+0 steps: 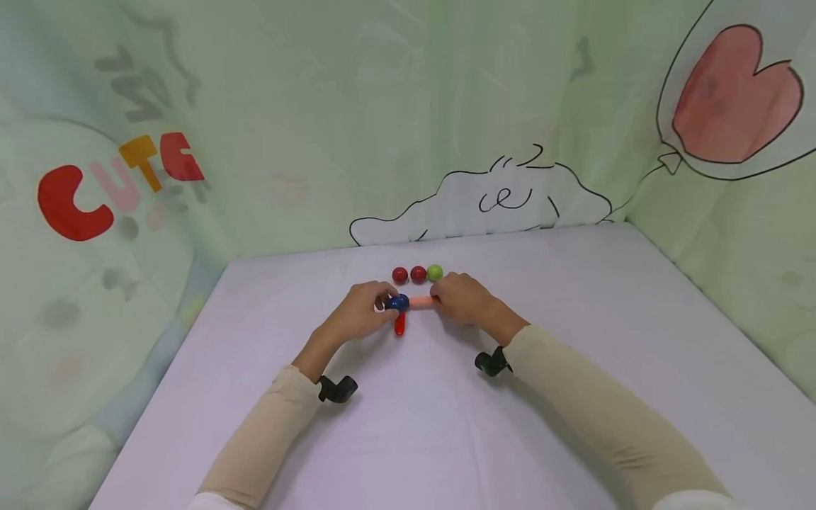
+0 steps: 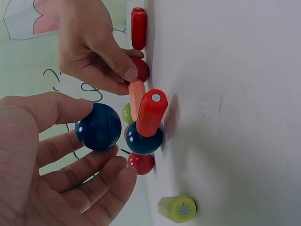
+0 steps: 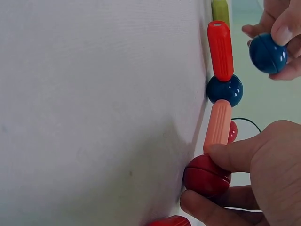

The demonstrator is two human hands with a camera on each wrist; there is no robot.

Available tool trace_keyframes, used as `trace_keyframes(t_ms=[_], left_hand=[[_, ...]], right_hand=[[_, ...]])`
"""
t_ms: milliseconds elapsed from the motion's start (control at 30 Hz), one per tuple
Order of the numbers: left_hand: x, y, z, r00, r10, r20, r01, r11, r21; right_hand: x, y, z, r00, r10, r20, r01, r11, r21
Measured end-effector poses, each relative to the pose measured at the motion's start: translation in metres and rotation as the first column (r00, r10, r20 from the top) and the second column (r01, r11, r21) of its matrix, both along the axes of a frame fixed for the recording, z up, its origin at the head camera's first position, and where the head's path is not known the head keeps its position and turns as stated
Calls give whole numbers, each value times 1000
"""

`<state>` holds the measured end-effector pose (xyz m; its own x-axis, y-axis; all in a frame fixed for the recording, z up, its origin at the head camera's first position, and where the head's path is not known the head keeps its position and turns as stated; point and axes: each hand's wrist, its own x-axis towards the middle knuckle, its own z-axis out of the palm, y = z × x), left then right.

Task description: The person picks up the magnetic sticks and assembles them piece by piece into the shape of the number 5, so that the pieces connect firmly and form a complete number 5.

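Note:
My left hand point(image 1: 366, 309) pinches a glossy dark blue ball point(image 2: 99, 126) between thumb and fingers, raised off the table. Beside it a second blue ball point(image 2: 144, 139) rests on the table, joined to a red rod point(image 3: 220, 51) and a salmon-pink rod point(image 3: 218, 123). The pink rod runs across to a dark red ball point(image 3: 207, 175). My right hand point(image 1: 464, 299) grips that red ball, thumb on top near the rod's end and fingers beneath. The red rod points toward my body, a silver disc showing on its free end point(image 2: 155, 97).
Behind the joined pieces, two red balls point(image 1: 399, 275) and a light green ball point(image 1: 435, 273) stand in a row. A yellow-green rod point(image 2: 178, 208) lies by my left hand. Another red rod point(image 2: 138, 29) lies past my right hand. A printed curtain point(image 1: 287, 127) borders the white table point(image 1: 408, 439).

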<state>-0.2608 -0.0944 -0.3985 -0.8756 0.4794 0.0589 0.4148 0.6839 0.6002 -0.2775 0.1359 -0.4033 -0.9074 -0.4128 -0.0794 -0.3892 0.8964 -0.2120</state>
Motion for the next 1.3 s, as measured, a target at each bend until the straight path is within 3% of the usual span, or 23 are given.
trace_keyframes(t_ms=[267,567,900,1300], left_hand=[[21,-5,-2,995,-74,64,73,997,10],[31,-6,-11,990,-106,93,104,994,21],[30,-5,-20,990,-121,71,122,992,-10],[25,1,-22,987,-129,91,135,989,-55]], right_hand=[[-2,0,-1,999,18,-31,-18,1000,5],[0,-5,4,997,-51,56,48,998,47],[0,-5,8,996,-52,73,46,996,72],[-1,3,-1,999,-27,35,27,1000,-1]])
